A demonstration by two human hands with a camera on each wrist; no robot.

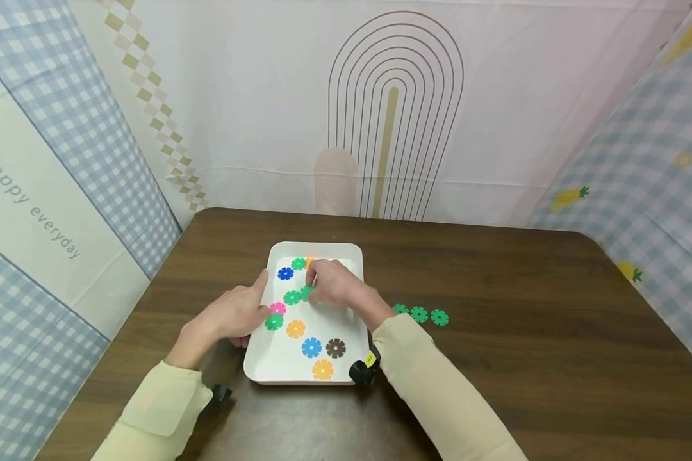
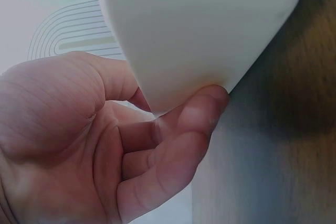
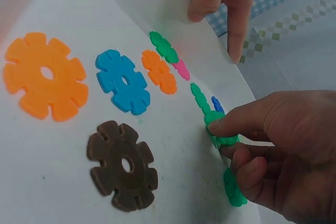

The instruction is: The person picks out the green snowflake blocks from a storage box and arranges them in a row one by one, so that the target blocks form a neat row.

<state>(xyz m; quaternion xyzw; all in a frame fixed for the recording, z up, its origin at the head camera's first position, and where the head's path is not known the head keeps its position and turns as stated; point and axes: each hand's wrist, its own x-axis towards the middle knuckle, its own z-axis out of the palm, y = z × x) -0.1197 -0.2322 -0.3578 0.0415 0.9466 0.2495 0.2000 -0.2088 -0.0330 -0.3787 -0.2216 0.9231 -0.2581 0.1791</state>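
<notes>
My left hand (image 1: 227, 314) grips the left rim of a white tray (image 1: 337, 320), thumb over the edge. In the left wrist view its fingers (image 2: 178, 156) curl against the tray's outer side. Over the tray, my right hand (image 1: 340, 285) pinches a green notched plastic disc (image 3: 220, 124) between thumb and index finger. Another green disc (image 1: 291, 298) lies right beside the pinched one. A pink disc (image 1: 278, 308) and a green disc (image 1: 273, 321) overlap near my left thumb. Beyond the right fingers are a dark blue disc (image 1: 285, 274) and a green disc (image 1: 298, 263).
Toward the tray's near end lie orange discs (image 1: 295, 329), a light blue disc (image 1: 311, 347) and a brown disc (image 1: 336, 348). Right of the tray, a row of green discs (image 1: 418, 314) rests on the dark wooden table (image 1: 530, 358). Printed cloth (image 1: 254, 115) hangs behind.
</notes>
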